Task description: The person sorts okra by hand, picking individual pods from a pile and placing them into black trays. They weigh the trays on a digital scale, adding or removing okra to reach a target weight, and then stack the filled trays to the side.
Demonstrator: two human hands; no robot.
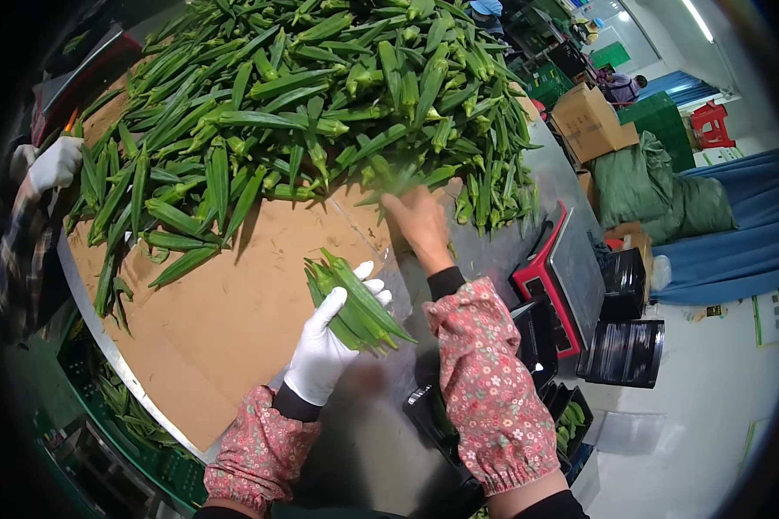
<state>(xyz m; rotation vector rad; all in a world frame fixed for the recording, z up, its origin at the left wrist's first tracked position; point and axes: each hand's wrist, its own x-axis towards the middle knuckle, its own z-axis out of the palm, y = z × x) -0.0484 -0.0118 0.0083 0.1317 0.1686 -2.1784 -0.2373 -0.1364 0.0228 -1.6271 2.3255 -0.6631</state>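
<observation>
My left hand (327, 339), in a white glove, is wrapped round a small bunch of okra (352, 303) above the front of the table. My right hand (417, 221) is bare and reaches to the near edge of a large okra pile (320, 104). Its fingertips are smeared by motion against the pods, so what they hold, if anything, is unclear. Brown cardboard (208, 320) lies under the pile and to the left of my hands.
A red-framed scale (563, 281) stands to the right, near black trays (623, 350). A co-worker's gloved hand (56, 163) is at the pile's left edge. Below the table's left edge is a green crate (125, 445). Cartons (590, 124) and sacks (658, 190) are farther right.
</observation>
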